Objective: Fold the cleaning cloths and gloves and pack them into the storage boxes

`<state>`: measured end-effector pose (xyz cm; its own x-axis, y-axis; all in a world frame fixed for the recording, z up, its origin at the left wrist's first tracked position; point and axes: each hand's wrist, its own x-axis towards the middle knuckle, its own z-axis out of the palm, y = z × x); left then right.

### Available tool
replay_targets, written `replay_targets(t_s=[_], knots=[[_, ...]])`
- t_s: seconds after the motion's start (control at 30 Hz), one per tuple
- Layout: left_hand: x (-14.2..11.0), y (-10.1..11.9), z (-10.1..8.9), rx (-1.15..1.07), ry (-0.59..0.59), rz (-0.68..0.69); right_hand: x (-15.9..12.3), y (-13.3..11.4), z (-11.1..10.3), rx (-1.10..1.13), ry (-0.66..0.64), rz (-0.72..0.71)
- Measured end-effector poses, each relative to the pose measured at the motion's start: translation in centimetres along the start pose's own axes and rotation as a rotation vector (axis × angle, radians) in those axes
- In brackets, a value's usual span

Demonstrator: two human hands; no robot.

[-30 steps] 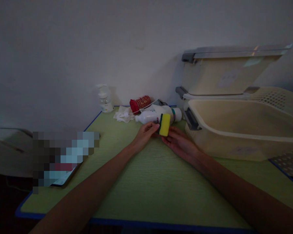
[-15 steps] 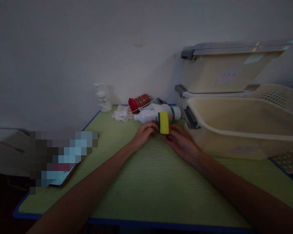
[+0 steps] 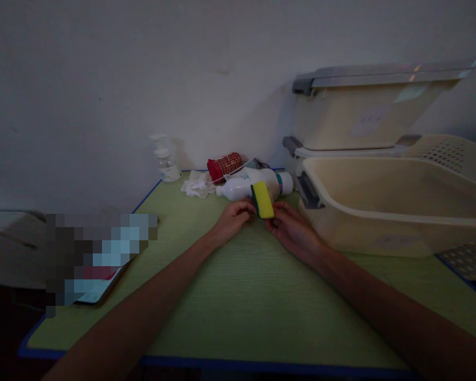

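A yellow sponge [image 3: 265, 200] with a dark green scouring side stands between my two hands above the table, its top leaning left. My left hand [image 3: 235, 218] is closed at the green side, with its fingertips against the sponge. From the right, my right hand [image 3: 292, 228] grips the lower yellow edge; some of its fingers are hidden behind the sponge. Just behind lies a white bottle [image 3: 235, 189] on its side, partly covered by the sponge. Another white container [image 3: 286, 183] with a teal band lies beside that bottle.
A large cream storage bin [image 3: 365, 230] stands on the right of the green table [image 3: 238, 307]. Behind it are a stacked bin [image 3: 341, 119] and a perforated basket [image 3: 466, 156]. Along the wall are a pump bottle [image 3: 169, 165], crumpled white material [image 3: 198, 185] and a red patterned roll [image 3: 225, 166].
The sponge has turned from nearly upright to tilted, its top swinging left. My left thumb has shifted off the sponge's front edge. Both hands stay in about the same place.
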<state>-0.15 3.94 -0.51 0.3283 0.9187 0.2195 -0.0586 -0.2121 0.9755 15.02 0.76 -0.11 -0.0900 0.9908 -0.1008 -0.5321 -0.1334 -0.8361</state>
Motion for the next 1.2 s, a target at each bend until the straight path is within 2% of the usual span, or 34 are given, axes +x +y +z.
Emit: replay_targets(t_s=[0.47,0.73,0.93,1.1,1.2], knots=[[-0.3,0.1,0.2,-0.143,-0.005,-0.076,-0.6,-0.4,0.6,-0.037,0.027,-0.011],[-0.3,0.4,0.5,-0.159,0.095,-0.017,-0.7,-0.4,0.8,-0.126,0.027,-0.064],[-0.3,0.4,0.3,-0.160,0.056,-0.042,-0.9,-0.3,0.7,-0.256,-0.016,-0.125],[-0.1,-0.1,0.3,-0.206,0.040,-0.067,-1.1,-0.3,0.6,-0.553,0.001,-0.302],[-0.1,0.0,0.4,-0.184,0.019,-0.074,-1.2,-0.3,0.6,-0.602,-0.061,-0.334]])
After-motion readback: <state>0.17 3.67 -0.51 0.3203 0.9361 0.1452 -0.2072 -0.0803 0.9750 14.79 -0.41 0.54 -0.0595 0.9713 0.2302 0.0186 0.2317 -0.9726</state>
